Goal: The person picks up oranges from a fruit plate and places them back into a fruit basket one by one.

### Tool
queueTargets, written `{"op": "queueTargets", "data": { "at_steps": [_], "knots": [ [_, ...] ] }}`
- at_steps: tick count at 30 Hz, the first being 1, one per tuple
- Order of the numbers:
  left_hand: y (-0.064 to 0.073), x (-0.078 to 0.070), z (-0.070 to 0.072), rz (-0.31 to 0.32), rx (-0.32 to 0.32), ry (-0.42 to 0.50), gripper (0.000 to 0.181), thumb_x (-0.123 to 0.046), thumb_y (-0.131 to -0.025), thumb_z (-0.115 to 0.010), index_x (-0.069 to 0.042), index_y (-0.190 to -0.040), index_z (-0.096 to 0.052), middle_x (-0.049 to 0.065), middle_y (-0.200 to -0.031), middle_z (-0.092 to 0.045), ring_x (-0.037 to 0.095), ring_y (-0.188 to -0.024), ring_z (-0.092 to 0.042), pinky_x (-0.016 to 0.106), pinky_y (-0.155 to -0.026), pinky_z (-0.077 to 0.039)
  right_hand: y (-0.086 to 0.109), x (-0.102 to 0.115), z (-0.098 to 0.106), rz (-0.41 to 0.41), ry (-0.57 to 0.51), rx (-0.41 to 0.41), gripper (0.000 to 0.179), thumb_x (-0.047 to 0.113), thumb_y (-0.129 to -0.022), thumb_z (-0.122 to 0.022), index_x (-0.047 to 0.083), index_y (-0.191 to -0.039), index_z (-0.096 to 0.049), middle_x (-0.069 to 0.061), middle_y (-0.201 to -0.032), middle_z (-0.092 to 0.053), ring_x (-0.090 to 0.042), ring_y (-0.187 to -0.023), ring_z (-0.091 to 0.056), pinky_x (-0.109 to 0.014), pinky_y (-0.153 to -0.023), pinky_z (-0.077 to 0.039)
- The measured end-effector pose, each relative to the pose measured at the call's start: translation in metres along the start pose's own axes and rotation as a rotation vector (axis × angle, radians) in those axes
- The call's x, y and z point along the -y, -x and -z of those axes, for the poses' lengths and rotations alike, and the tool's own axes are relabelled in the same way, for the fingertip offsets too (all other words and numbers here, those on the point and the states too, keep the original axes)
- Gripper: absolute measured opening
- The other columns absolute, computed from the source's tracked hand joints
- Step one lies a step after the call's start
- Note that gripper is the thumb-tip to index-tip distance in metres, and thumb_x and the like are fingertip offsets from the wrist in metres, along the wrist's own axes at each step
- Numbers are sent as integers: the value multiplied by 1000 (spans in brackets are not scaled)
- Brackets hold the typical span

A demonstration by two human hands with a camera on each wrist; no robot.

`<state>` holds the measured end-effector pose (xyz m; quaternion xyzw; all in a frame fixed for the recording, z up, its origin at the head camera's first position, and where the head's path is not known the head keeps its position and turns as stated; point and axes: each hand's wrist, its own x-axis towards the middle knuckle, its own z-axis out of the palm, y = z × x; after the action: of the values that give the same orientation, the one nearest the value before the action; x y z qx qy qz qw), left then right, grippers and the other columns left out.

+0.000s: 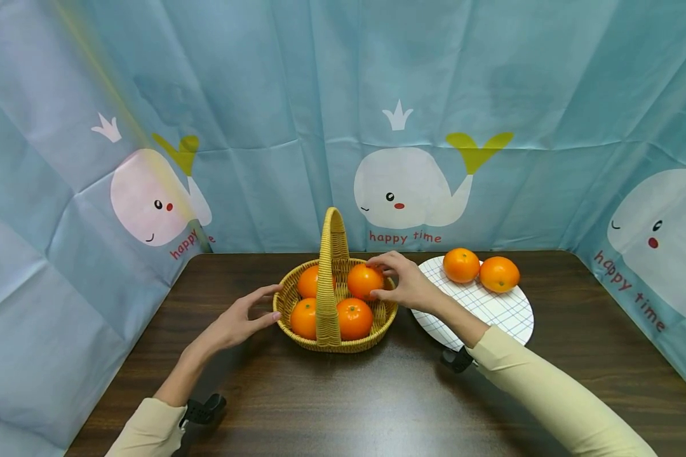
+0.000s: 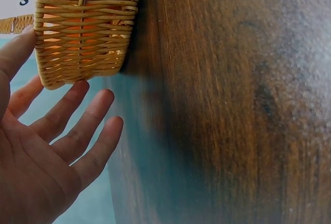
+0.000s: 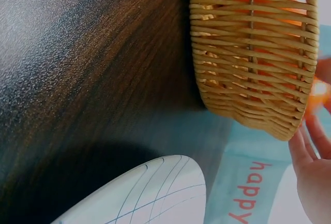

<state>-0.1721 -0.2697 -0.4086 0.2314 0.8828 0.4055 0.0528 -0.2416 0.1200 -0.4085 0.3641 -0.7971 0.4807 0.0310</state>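
A yellow wicker basket with a tall arched handle stands on the table and holds several oranges. My right hand reaches over its right rim and grips the back-right orange between thumb and fingers. Part of that orange shows beyond the rim in the right wrist view, beside the right hand. At the opposite end, my left hand touches the basket's left rim, fingers spread. In the left wrist view, the left hand has its fingertips at the woven wall, not wrapped round it.
Right of the basket lies a white plate with a blue grid pattern. Two oranges, a left one and a right one, sit towards its back. A blue curtain with printed whales borders the dark wooden table.
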Motion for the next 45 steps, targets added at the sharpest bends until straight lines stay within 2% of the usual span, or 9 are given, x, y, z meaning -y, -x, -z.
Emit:
{"op": "queueTargets", "data": {
  "at_steps": [7,13,19,28,37,45],
  "knots": [
    [0,0,0,1,1,-5,59,-20,-101,-67,0,-151,-43,23,-148,-48,45,-128,-50,66,-102,-40,6,-1,7,-27,-61,-45,34,-6,-87,-77,-8,-119,-65,-25,-114,-61,-42,-107,-64,-49,-91,-54],
    [1,2,-1,4,-1,-3,59,-21,-101,-67,0,-151,-43,23,-148,-48,45,-129,-49,65,-101,-41,15,-3,21,-45,-37,-69,27,-6,-90,-74,-6,-116,-67,-21,-112,-64,-33,-102,-68,-41,-88,-57],
    [0,2,-1,-6,1,-3,58,-20,-101,-67,-1,-151,-44,23,-149,-47,46,-129,-49,65,-101,-41,26,-7,37,-82,-32,-104,24,-4,-91,-74,1,-113,-69,-19,-111,-66,-30,-100,-67,-47,-89,-56],
    [0,2,-1,-7,1,-7,58,-19,-101,-67,-1,-150,-44,23,-148,-48,42,-128,-51,64,-102,-42,43,-9,63,-166,-47,-155,22,2,-94,-72,-2,-116,-68,-15,-115,-65,-33,-102,-68,-30,-86,-57],
    [0,4,-1,-13,7,8,58,-19,-101,-67,-1,-151,-44,22,-148,-48,42,-127,-51,64,-101,-42,58,-14,92,-133,15,-215,21,-3,-93,-72,-2,-114,-68,-17,-110,-67,-33,-102,-67,-25,-85,-56],
    [0,4,-1,-14,8,9,58,-19,-101,-67,0,-151,-43,23,-149,-47,42,-128,-51,64,-100,-43,69,-13,115,-174,73,-229,23,-6,-94,-69,-6,-116,-66,-25,-114,-65,-40,-105,-65,-19,-84,-53]
  ]
}}
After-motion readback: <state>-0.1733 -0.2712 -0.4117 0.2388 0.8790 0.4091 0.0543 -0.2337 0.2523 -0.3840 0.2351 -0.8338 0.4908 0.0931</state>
